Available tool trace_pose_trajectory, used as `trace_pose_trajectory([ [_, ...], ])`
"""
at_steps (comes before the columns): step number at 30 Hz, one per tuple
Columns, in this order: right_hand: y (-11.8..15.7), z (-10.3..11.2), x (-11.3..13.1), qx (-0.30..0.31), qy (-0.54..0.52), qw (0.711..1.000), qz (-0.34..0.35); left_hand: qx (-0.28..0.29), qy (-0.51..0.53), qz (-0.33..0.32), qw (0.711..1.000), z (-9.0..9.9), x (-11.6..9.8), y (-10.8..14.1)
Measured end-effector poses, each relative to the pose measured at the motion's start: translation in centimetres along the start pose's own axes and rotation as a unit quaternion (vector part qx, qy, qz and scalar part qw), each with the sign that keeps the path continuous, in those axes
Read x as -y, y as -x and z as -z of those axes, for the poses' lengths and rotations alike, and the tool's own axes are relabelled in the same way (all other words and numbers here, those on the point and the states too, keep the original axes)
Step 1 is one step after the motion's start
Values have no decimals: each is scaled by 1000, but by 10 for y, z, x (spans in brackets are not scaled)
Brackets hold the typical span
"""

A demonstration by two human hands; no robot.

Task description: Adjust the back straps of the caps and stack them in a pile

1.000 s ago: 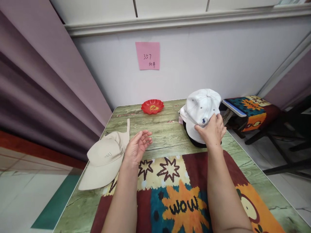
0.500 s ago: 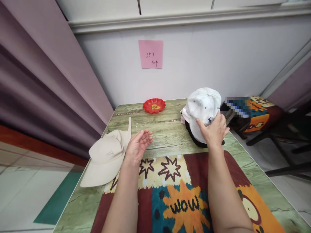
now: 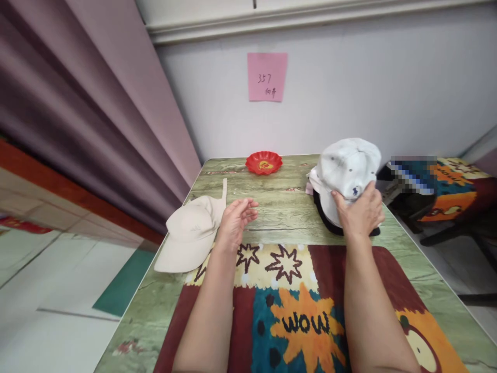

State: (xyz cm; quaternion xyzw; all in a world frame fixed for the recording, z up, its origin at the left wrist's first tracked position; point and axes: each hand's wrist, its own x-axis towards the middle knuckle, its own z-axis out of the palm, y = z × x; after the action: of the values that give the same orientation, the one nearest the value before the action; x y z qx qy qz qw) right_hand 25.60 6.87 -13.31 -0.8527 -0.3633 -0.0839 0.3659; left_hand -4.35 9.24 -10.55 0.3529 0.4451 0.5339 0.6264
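Note:
My right hand (image 3: 362,211) grips a white baseball cap (image 3: 347,160) by its front, thumb near the brim and fingers around the far side. A small dark blue emblem shows beside the thumb. The white cap sits on top of other headwear, of which a black brim (image 3: 326,217) and a pale edge show below; the rest is hidden. My left hand (image 3: 237,220) is raised over the table with fingers apart and slightly bent, holding nothing. Left of it, a beige cap (image 3: 190,233) lies with its brim toward me and its strap sticking up.
A red scalloped dish (image 3: 264,163) stands at the table's back edge. A patterned mat (image 3: 303,321) covers the front of the green wood-grain table (image 3: 128,321). On the wall is a pink note (image 3: 267,77). To the right stands a stool with a patterned cover (image 3: 454,191).
The view has turned to the left, so everything appears farther right. My right hand keeps its grip on the white cap; my left hand stays beside the beige cap, its fingers slightly more bent.

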Motion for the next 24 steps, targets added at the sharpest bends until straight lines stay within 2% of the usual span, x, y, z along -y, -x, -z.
trace_pose_trajectory([
  [2,1,7,4,-36,-29,999,28,-55,-81,-92,991,5,-5,0],
  [3,2,11,8,-67,-45,995,50,-95,-135,-146,975,11,-9,0],
  [5,6,22,18,-124,-86,983,103,-185,-263,-240,916,27,-22,2],
  [6,9,27,24,-126,-106,978,130,-232,-330,-265,875,38,-29,4],
  [7,11,32,29,-118,-123,974,150,-280,-393,-271,833,51,-36,6],
  [9,16,37,37,-87,-142,972,168,-374,-483,-223,760,77,-46,10],
  [11,18,37,41,-64,-147,973,164,-438,-514,-131,726,101,-50,12],
  [12,18,35,41,-57,-151,974,161,-452,-513,-84,725,111,-50,12],
  [14,17,29,38,-47,-169,972,158,-447,-498,-8,743,125,-46,9],
  [16,16,23,35,-42,-198,967,155,-427,-483,34,764,132,-41,6],
  [21,17,23,36,-39,-261,956,127,-417,-470,39,777,135,-35,1],
  [24,21,24,44,-40,-280,952,119,-388,-463,24,797,135,-34,-3],
])
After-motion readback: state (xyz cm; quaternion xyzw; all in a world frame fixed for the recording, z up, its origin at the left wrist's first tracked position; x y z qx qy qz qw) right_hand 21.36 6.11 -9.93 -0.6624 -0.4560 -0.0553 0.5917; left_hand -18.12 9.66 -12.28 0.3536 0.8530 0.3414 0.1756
